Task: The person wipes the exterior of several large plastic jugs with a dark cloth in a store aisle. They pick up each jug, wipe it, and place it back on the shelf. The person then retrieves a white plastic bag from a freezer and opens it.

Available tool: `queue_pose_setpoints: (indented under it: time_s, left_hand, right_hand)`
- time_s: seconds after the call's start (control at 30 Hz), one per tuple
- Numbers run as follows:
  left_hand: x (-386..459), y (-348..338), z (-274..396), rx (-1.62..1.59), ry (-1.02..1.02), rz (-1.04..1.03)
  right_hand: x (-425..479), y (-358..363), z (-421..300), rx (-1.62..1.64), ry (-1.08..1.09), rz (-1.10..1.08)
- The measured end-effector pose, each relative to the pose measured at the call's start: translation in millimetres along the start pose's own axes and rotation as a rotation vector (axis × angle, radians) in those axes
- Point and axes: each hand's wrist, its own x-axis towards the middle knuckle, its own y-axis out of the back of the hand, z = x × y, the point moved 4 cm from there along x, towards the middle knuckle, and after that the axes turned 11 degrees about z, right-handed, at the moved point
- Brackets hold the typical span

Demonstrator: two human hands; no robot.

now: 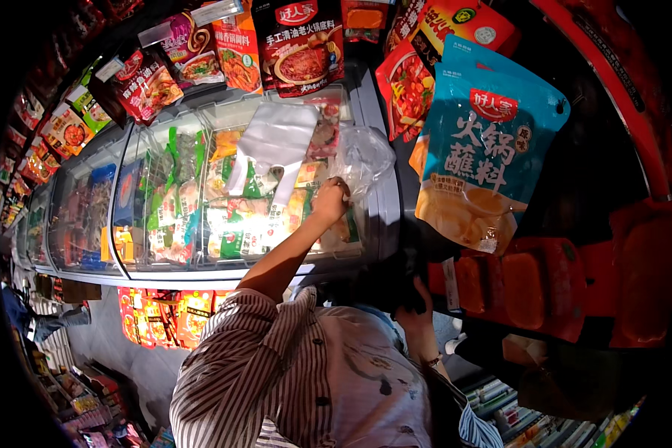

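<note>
My left hand (331,200) reaches over a glass-topped chest freezer (389,224), its fingers closed at the lower edge of a crumpled clear plastic bag (367,157). Just left of that bag, a flat white plastic carrier bag (277,131) with two handle strips lies on the glass. Beneath the glass are several frozen food packs (241,224) in green, white and yellow. Low and close to my body is my right hand (414,313), partly in shadow beside a dark shape; what it holds, if anything, is unclear.
Hanging food pouches surround the freezer, including a large blue pouch (481,151) at right and a dark hotpot-base pouch (302,47) at the back. Red packs (526,291) hang at lower right, others (168,316) below the freezer's front rim. Someone's legs (61,325) show far left.
</note>
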Motion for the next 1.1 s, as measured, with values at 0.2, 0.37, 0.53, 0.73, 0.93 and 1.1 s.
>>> queue_pose_setpoints:
  time_s: [0.2, 0.37, 0.53, 0.73, 0.93, 1.1]
  left_hand:
    - [19.9, 69.7, -50.5, 0.038, -0.040, 0.326]
    - [26.9, 119.9, -139.8, 0.358, 0.297, 0.272]
    - [19.0, 133.0, -194.9, 0.506, 0.613, 0.088]
    - [40.1, 135.7, -250.7, 0.466, 0.378, 0.067]
    - [37.8, 126.1, -246.4, 0.366, 0.216, 0.069]
    - [32.9, 129.5, -284.3, 0.378, 0.302, -0.036]
  right_hand:
    - [8.0, 16.4, 3.7, -0.114, 0.147, 0.164]
    - [9.0, -9.7, 31.2, -0.010, 0.139, 0.071]
    - [-3.3, -50.5, 59.0, 0.011, 0.125, 0.039]
    - [-9.4, -44.5, 81.6, 0.024, 0.237, 0.129]
    - [-28.4, -47.2, 99.0, 0.015, 0.339, 0.224]
    - [-30.2, -8.4, 104.0, -0.874, 0.829, 0.094]
